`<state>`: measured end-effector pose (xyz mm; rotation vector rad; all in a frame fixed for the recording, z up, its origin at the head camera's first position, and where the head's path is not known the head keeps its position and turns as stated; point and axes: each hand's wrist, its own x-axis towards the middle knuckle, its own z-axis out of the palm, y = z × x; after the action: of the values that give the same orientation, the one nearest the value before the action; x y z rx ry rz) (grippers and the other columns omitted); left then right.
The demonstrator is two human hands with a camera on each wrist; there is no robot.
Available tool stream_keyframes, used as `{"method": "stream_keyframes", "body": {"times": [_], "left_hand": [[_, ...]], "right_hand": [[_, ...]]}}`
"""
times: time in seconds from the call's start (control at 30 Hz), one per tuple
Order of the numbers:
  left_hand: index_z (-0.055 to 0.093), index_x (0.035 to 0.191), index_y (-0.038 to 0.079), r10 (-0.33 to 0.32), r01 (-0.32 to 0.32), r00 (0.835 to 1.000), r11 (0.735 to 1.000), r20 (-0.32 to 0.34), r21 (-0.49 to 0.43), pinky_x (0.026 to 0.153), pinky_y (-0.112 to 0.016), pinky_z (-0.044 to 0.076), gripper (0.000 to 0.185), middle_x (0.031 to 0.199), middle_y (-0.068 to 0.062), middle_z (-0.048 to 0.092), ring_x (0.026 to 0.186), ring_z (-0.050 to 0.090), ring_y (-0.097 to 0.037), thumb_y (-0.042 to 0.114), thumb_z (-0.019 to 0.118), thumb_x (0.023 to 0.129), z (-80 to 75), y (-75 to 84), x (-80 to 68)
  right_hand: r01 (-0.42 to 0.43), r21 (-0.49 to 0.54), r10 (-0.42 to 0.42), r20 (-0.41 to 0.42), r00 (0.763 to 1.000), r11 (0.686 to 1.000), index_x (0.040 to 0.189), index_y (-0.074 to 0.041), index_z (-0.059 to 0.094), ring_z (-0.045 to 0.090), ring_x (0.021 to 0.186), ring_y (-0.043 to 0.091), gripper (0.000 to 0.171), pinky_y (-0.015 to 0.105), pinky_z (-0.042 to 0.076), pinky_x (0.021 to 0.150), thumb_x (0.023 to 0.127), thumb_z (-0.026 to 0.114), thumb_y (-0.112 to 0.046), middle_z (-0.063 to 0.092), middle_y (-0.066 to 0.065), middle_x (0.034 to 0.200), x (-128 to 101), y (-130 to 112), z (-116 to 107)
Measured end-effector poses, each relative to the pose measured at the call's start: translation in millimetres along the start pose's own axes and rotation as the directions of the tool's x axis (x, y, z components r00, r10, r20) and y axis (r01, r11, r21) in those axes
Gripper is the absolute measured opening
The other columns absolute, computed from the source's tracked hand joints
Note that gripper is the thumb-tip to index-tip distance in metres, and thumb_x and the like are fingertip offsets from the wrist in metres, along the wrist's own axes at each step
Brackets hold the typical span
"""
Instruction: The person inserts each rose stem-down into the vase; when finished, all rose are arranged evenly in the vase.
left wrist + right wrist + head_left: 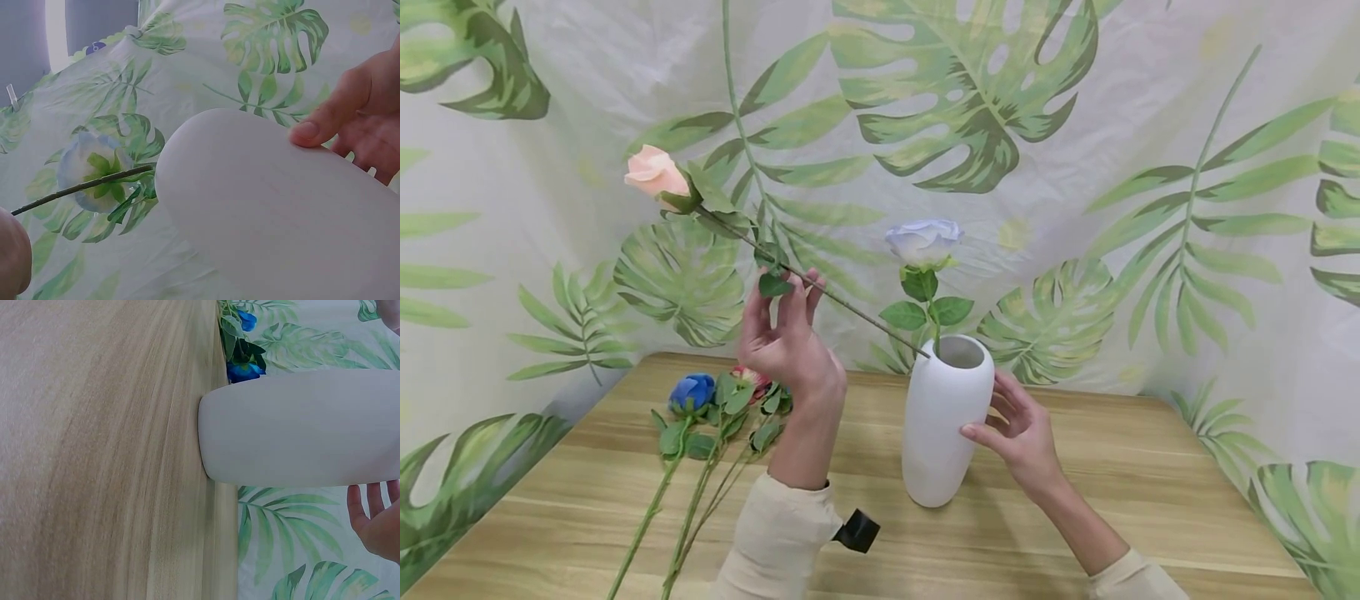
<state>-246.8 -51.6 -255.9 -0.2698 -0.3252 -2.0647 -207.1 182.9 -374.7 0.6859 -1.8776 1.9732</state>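
Note:
My left hand (793, 337) pinches the stem (859, 311) of a pale pink artificial rose (657, 177). The flower points up and left, while the stem's lower end meets the rim of a tall white vase (942, 433). From the right side, my right hand (1021, 427) grips the vase near its upper part, with the thumb on the front and the fingers behind. The vase stands upright on the table. A white-and-lilac rose (923, 243) rises from its mouth. In the left wrist view, the stem (78, 187) runs to the vase edge (187, 150).
Left of the vase, a blue rose (691, 392) and a partly hidden red flower (752, 381) lie with other stems on the wooden table (1075, 483). A leaf-patterned cloth (1037, 217) hangs behind. A black piece (857, 531) sticks out at my left sleeve.

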Motion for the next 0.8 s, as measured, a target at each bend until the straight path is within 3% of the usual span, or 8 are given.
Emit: {"method": "stream_keyframes", "body": {"times": [0.2,0.5,0.8], "left_hand": [[0.076,0.107,-0.006,0.020,-0.019,1.000,1.000,0.024,-0.021,0.073,-0.042,0.065,0.028,0.092,-0.017,0.069,0.073,0.074,-0.030,-0.023,0.065,0.088,5.8,-4.1,-3.3],[0.076,0.109,-0.007,0.029,-0.030,0.999,0.999,0.039,0.041,0.076,-0.046,0.065,0.029,0.091,-0.021,0.076,0.074,0.076,-0.029,-0.023,0.069,0.086,6.3,-11.6,-12.0],[0.075,0.114,-0.006,0.081,-0.100,0.983,0.989,0.167,0.110,0.078,-0.054,0.064,0.030,0.088,-0.018,0.076,0.077,0.076,-0.028,-0.020,0.069,0.087,-1.0,-22.5,-25.9]], "right_hand": [[0.006,0.001,-0.006,0.008,1.000,1.000,0.146,-0.002,0.055,0.066,0.112,0.016,0.075,0.030,0.060,0.088,0.077,0.076,0.020,0.067,-0.001,0.127,0.9,0.3,-0.1],[0.005,-0.001,-0.005,0.005,1.000,1.000,0.146,-0.002,0.056,0.066,0.112,0.016,0.075,0.031,0.060,0.088,0.077,0.076,0.020,0.067,-0.001,0.128,0.7,1.4,-0.8],[0.007,-0.009,-0.007,0.009,1.000,1.000,0.146,-0.003,0.056,0.066,0.112,0.016,0.074,0.030,0.060,0.087,0.078,0.076,0.019,0.067,-0.001,0.128,1.4,2.4,-1.8]]}}
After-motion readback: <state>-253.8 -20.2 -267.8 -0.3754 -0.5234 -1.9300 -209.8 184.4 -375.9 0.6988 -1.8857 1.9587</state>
